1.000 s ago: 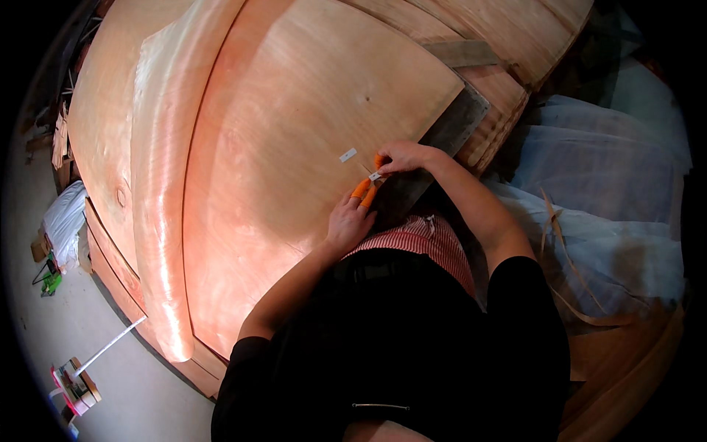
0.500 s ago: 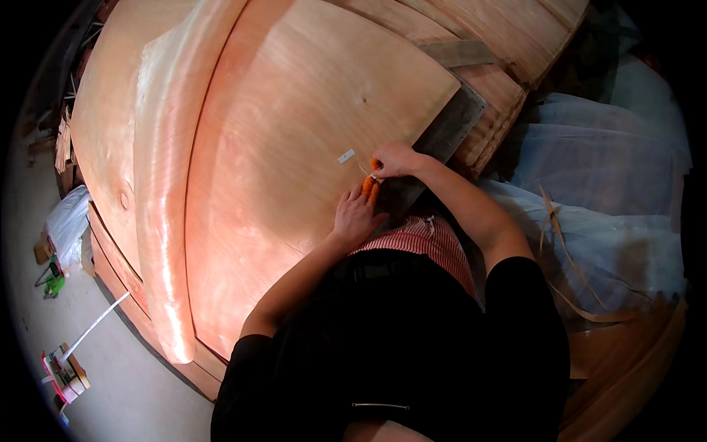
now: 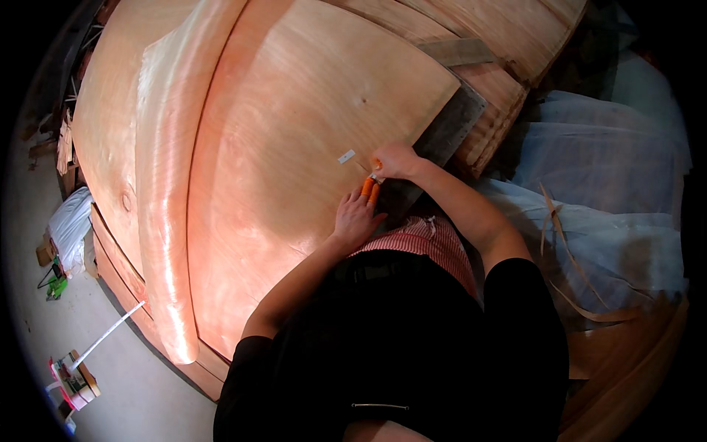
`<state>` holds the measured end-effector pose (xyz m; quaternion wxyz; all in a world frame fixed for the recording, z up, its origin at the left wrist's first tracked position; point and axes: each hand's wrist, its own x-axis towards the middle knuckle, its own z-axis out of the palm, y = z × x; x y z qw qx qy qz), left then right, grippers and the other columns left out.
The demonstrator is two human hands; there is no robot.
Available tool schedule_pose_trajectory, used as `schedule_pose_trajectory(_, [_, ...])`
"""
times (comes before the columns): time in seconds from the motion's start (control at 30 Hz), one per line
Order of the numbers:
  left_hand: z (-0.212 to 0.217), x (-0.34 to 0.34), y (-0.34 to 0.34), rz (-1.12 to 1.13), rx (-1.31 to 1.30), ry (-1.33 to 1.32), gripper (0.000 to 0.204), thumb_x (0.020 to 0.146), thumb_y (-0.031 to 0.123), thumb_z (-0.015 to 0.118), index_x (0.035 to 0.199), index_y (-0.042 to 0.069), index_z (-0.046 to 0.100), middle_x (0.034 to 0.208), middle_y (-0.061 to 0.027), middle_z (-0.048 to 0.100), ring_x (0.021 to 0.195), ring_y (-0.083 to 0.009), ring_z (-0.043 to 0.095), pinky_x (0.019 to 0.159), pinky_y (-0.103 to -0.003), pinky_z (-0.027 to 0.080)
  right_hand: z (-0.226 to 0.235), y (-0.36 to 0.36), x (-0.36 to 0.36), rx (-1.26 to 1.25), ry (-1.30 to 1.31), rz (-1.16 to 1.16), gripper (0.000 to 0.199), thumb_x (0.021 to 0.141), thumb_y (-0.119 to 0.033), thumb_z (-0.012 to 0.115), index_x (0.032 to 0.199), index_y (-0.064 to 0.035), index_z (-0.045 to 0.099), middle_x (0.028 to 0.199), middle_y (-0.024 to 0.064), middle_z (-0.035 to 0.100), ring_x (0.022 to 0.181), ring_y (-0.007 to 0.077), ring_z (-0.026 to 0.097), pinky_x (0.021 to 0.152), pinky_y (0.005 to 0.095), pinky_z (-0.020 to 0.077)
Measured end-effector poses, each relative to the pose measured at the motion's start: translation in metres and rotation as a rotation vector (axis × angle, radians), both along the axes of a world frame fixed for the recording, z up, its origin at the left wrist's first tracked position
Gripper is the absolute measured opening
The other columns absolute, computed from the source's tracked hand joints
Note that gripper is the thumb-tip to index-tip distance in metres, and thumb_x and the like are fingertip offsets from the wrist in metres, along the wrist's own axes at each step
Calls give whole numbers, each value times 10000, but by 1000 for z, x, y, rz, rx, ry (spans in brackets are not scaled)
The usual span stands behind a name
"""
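My left hand (image 3: pixel 355 219) lies with its fingers stretched out on the large pale veneer sheet (image 3: pixel 309 132), near its right edge. Orange finger covers (image 3: pixel 370 190) show on its fingertips. Just beyond it, my right hand (image 3: pixel 395 161) is closed in a pinch, with orange on its fingers too. A small whitish bit (image 3: pixel 374 176) shows between the two hands; I cannot make out what the right fingers grip. A small white label or strip (image 3: pixel 346 156) lies on the veneer to the left of the right hand.
A long rolled-up veneer edge (image 3: pixel 168 221) runs along the sheet's left side. A dark plate (image 3: pixel 449 121) sticks out beneath the right edge. Stacked wood sheets (image 3: pixel 508 37) stand beyond. Bluish plastic sheeting (image 3: pixel 596 162) lies at right; a white bag (image 3: pixel 71 225) sits on the floor at left.
My right hand's fingers have shifted very slightly, and the left stays flat in place. The floor things at left sit a little differently in the picture.
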<state>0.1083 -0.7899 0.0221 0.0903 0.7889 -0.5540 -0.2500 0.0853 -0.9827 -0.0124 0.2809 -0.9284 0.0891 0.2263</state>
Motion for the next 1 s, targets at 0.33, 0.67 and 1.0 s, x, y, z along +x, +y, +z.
schedule_pose_trajectory(0.33, [-7, 5, -2, -67, -216, -106, 686, 733, 377, 625, 1256, -21, 430, 1236, -162, 472, 1198, -281, 387, 983, -370, 305, 3, -23, -36, -44, -131, -468, 231, 738, -308, 636, 855, -109, 622, 764, 82, 605, 708, 265, 597, 634, 367, 471])
schedule_pose_trajectory(0.67, [23, 23, -26, 192, -28, 57, 465, 791, 331, 594, 1152, 45, 529, 1039, -136, 574, 944, -279, 557, 778, -389, 463, -56, -26, -86, 593, -644, -1225, 374, 881, -41, 456, 1252, -30, 409, 1224, 119, 498, 1037, 188, 540, 818, 279, 450])
schedule_pose_trajectory(1.0, [8, 27, -48, 175, -189, 13, 474, 768, 302, 628, 1161, 61, 519, 1085, -132, 563, 961, -325, 545, 807, -397, 459, -13, -10, -57, 228, -846, -992, 634, 809, -84, 533, 1364, -26, 232, 1339, 225, 330, 1238, 310, 358, 1016, 368, 288])
